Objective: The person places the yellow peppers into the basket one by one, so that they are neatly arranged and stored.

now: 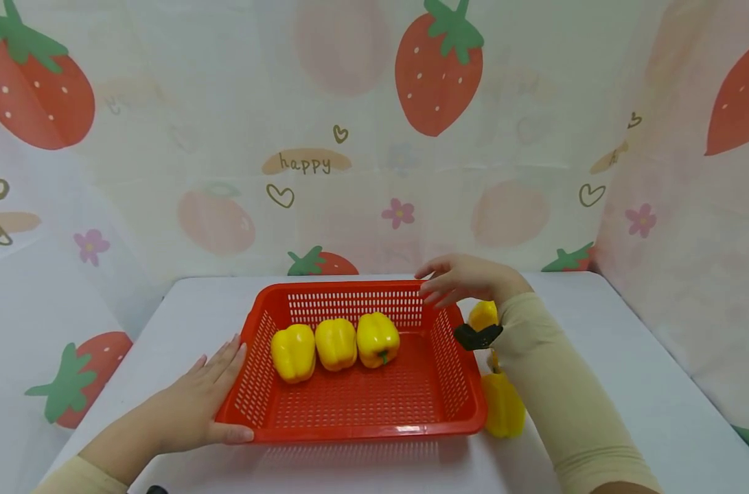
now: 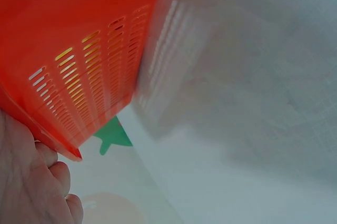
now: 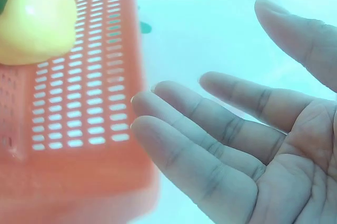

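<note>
Printed in lowercase on a peach-coloured band (image 1: 332,159) of the patterned back sheet (image 1: 226,147): "happy", legible in full. On a similar band at the left edge (image 1: 18,221), cut off by the frame: "py". On a third band near the right corner (image 1: 601,163): only an initial "h". At upper left, faint lettering (image 1: 127,103), too pale to read with certainty.

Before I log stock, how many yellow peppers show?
5: three yellow peppers inside the red basket, two right of it; the right arm may hide others.
</note>
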{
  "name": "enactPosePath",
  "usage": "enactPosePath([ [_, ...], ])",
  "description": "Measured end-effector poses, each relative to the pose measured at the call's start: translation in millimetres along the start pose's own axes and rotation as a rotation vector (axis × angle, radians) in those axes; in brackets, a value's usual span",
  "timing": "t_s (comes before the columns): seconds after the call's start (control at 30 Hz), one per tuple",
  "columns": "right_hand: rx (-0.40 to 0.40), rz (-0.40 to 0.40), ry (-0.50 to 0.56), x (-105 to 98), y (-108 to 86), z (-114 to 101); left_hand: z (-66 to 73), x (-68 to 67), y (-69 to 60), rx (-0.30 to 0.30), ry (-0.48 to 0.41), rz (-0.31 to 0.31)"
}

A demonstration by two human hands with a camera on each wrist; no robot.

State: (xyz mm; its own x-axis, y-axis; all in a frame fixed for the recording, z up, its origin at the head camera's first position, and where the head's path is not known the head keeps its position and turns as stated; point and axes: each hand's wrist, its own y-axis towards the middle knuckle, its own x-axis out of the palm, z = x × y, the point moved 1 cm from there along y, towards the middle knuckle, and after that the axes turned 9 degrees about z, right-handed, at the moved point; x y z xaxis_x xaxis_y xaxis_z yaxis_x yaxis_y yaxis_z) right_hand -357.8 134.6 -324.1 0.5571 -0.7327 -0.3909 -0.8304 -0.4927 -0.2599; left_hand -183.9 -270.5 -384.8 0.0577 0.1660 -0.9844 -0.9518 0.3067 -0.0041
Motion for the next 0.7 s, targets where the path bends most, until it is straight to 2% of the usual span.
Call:
enactPosePath([
  [0.37, -0.035, 0.038, -0.081, -23, -36.0, 6, -1.5, 3.8, 0.6, -0.017, 0.0, -0.004],
  [0.7, -0.014, 0.077, -0.096, -32, -67.4, 31, -1.3, 2.9, 0.0, 0.003, 0.001, 0.007],
])
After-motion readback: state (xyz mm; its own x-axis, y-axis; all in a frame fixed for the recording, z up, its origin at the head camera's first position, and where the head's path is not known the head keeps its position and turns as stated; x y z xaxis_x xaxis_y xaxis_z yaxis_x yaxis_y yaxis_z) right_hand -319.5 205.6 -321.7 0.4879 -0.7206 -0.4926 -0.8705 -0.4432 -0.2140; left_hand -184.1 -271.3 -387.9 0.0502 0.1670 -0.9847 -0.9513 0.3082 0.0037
